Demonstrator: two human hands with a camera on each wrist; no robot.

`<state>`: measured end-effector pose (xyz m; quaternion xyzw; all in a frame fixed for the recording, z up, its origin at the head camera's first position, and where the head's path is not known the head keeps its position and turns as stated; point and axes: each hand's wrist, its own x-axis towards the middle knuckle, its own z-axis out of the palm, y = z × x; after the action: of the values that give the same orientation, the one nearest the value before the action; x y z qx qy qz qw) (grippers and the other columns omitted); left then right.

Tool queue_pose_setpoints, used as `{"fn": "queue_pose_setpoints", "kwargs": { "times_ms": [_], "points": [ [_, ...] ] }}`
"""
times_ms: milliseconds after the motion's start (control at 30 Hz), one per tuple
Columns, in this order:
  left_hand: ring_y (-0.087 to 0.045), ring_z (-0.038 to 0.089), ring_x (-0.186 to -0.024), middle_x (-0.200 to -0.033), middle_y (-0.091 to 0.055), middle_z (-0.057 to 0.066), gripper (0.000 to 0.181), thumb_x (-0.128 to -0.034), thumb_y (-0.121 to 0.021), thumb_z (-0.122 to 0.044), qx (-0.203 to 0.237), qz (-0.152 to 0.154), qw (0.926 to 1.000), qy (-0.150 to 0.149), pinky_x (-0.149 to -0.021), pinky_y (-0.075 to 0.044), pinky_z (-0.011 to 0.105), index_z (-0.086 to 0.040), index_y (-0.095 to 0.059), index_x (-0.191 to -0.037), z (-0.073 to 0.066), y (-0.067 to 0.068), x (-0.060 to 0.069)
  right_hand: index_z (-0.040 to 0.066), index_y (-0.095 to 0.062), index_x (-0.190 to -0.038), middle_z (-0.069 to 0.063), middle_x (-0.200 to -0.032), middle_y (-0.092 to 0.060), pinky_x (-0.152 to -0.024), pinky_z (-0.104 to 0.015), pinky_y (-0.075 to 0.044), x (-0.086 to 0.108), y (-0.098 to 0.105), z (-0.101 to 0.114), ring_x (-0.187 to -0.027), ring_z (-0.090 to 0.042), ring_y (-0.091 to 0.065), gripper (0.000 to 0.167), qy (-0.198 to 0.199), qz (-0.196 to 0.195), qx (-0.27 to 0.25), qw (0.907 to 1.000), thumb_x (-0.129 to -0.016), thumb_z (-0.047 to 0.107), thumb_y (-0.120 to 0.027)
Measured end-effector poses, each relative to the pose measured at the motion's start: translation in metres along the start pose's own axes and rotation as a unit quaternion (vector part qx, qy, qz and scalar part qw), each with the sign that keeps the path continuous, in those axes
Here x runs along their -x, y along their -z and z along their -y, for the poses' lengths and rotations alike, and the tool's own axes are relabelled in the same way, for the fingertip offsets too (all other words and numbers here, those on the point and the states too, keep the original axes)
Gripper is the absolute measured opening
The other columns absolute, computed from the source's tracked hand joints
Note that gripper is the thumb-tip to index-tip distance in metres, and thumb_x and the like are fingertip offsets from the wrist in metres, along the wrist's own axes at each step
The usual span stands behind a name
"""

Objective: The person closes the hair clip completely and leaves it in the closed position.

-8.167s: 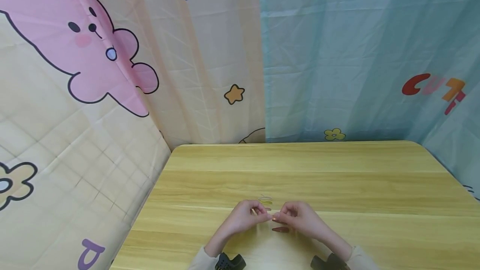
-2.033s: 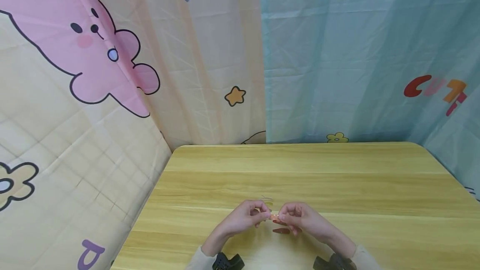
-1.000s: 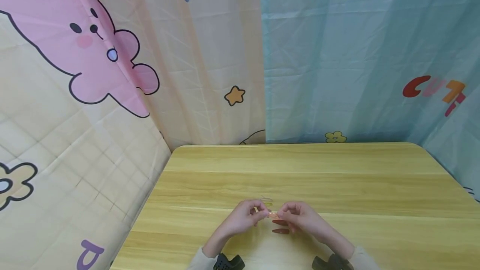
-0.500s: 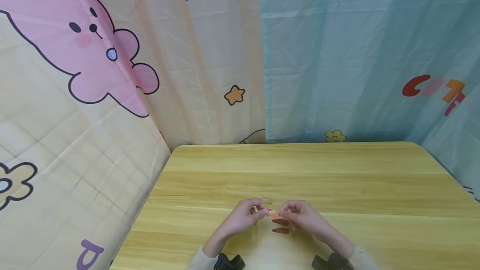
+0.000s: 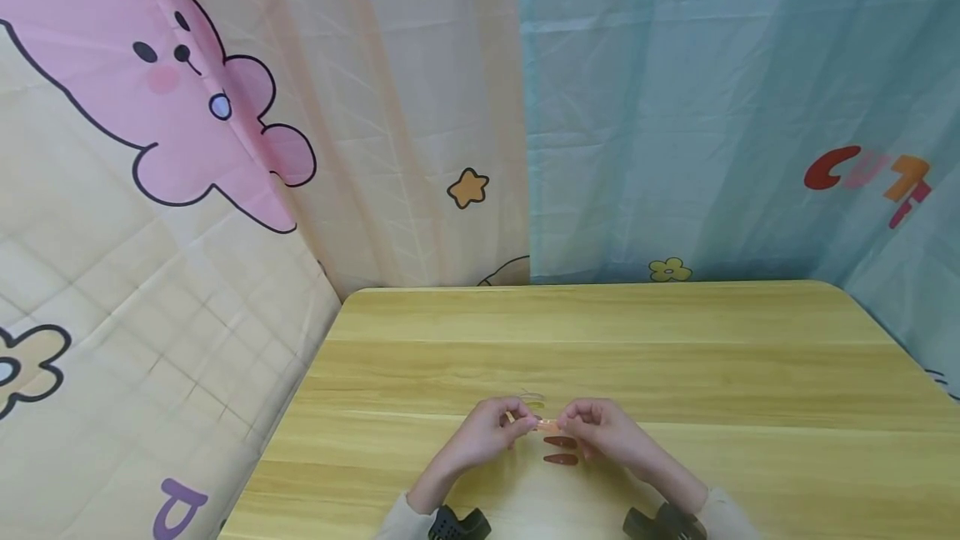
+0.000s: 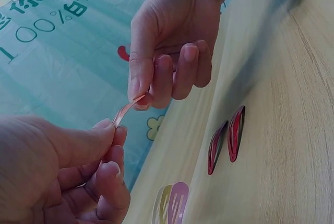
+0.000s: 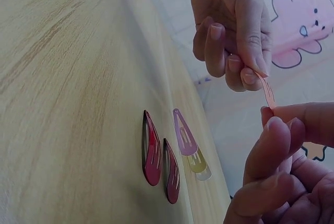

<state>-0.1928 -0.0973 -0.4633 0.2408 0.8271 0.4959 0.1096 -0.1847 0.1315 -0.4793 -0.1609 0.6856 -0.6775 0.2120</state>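
Observation:
Between the two hands, above the table, is a thin orange-pink hair clip (image 5: 547, 425), seen edge-on and slightly bowed in the left wrist view (image 6: 124, 112). My left hand (image 5: 487, 433) pinches one end of it between thumb and forefinger. The other end is pinched by my right hand (image 5: 609, 436), its remaining fingers loosely bent. Two dark red clips (image 7: 151, 156) (image 7: 171, 174) lie side by side on the table, just below the held clip in the head view. A purple clip (image 7: 185, 135), a yellow-green clip (image 7: 197, 161) and a pale clip (image 7: 204, 174) overlap in a row beyond.
The pale wooden table (image 5: 600, 315) reaches back to a beige curtain (image 5: 420, 107) and a blue curtain (image 5: 660, 107). A cream printed cloth (image 5: 187, 290) hangs along the left side. Dark wrist-worn devices (image 5: 459, 523) (image 5: 663, 523) sit near both cuffs.
Compared with two seconds ago, the held clip shows flatter and sits slightly farther from the two dark red clips, which are now less covered by my right hand. Both hands keep their pinch.

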Motion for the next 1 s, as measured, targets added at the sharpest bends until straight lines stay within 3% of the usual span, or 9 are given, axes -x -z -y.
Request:
{"fn": "queue_pose_setpoints", "kwargs": {
  "times_ms": [67, 200, 300, 467, 1000],
  "points": [
    [-0.051, 0.016, -0.052, -0.083, -0.065, 0.011, 0.015, -0.0926, -0.063, -0.023, 0.000, -0.003, 1.0000, 0.004, -0.044, -0.036, 0.018, -0.010, -0.066, -0.086, -0.0005, 0.0000, -0.0003, -0.007, -0.059, -0.098, 0.000, -0.056, -0.044, -0.065, -0.031, -0.053, 0.0000, 0.0001, 0.0001, -0.094, -0.041, -0.063, 0.024, 0.000, 0.000, -0.002, 1.0000, -0.096, 0.017, -0.057],
    [-0.049, 0.010, -0.052, -0.082, -0.065, 0.010, 0.015, -0.0919, -0.064, -0.022, -0.002, -0.010, 0.9999, 0.006, -0.044, -0.036, 0.018, -0.009, -0.067, -0.085, -0.0017, -0.0002, -0.0004, -0.007, -0.059, -0.098, 0.001, -0.056, -0.044, -0.051, -0.023, -0.044, -0.0003, -0.0005, 0.0011, -0.067, -0.028, -0.065, 0.026, -0.006, -0.006, 0.019, 0.9998, -0.096, 0.018, -0.058],
    [-0.045, 0.006, -0.050, -0.079, -0.064, 0.011, 0.015, -0.0916, -0.064, -0.022, -0.003, -0.011, 0.9999, 0.009, -0.043, -0.034, 0.018, -0.009, -0.067, -0.085, -0.0027, -0.0003, -0.0002, -0.007, -0.060, -0.098, 0.002, -0.056, -0.044, -0.047, -0.021, -0.035, -0.0005, -0.0011, 0.0015, -0.051, -0.015, -0.050, 0.027, -0.002, -0.011, 0.041, 0.9991, -0.095, 0.020, -0.059],
    [-0.043, 0.004, -0.049, -0.075, -0.063, 0.013, 0.016, -0.0920, -0.064, -0.023, 0.000, -0.005, 0.9999, 0.014, -0.043, -0.034, 0.018, -0.009, -0.068, -0.086, -0.0035, 0.0003, 0.0001, -0.002, -0.061, -0.096, 0.002, -0.057, -0.045, -0.045, -0.020, -0.031, -0.0007, -0.0009, 0.0002, -0.049, -0.010, -0.041, 0.024, 0.008, -0.022, 0.077, 0.9968, -0.094, 0.022, -0.060],
    [-0.049, 0.008, -0.052, -0.077, -0.064, 0.010, 0.026, -0.0924, -0.063, -0.029, -0.011, 0.004, 0.9998, 0.013, -0.045, -0.038, 0.019, -0.005, -0.067, -0.084, 0.0020, 0.0016, 0.0009, -0.003, -0.060, -0.096, 0.001, -0.064, -0.049, -0.049, -0.020, -0.035, -0.0002, 0.0003, 0.0000, -0.052, -0.009, -0.045, 0.024, 0.000, -0.031, 0.075, 0.9967, -0.093, 0.021, -0.060]
  ]
}}
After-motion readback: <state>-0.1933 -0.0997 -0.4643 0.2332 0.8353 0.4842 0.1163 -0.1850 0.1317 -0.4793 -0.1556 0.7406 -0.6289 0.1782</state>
